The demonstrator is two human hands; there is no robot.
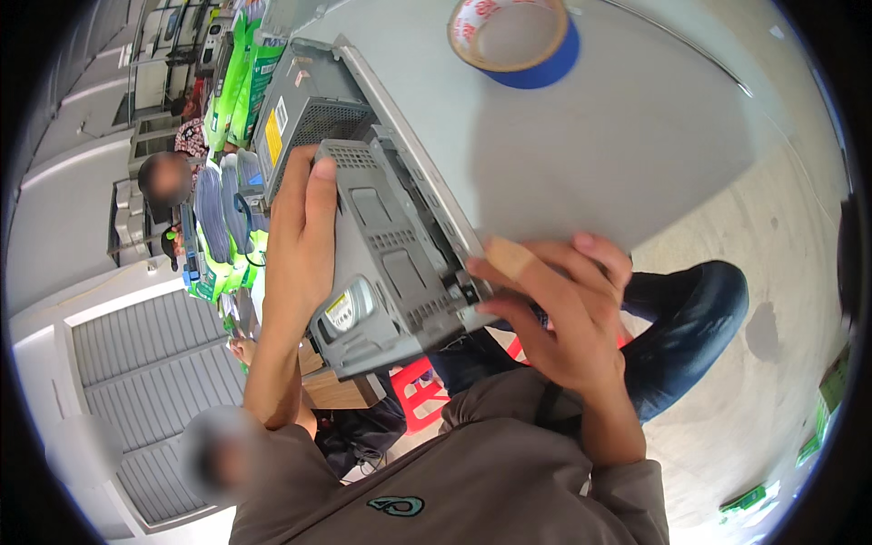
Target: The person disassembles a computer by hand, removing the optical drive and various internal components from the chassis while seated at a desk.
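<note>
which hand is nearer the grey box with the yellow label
Left: the left hand is right beside the grey box; the right hand is farther away, at the lower end of the metal frame.

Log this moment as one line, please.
left hand: on grey perforated metal drive cage | right hand: at grey metal computer-case edge | nearby: round blue tape roll, pale grey table

Right of the metal computer case (377, 213), bare worktop (581, 150) leaves a hand room to pass; farther out, a blue tape roll (545, 73) obstructs.
</note>
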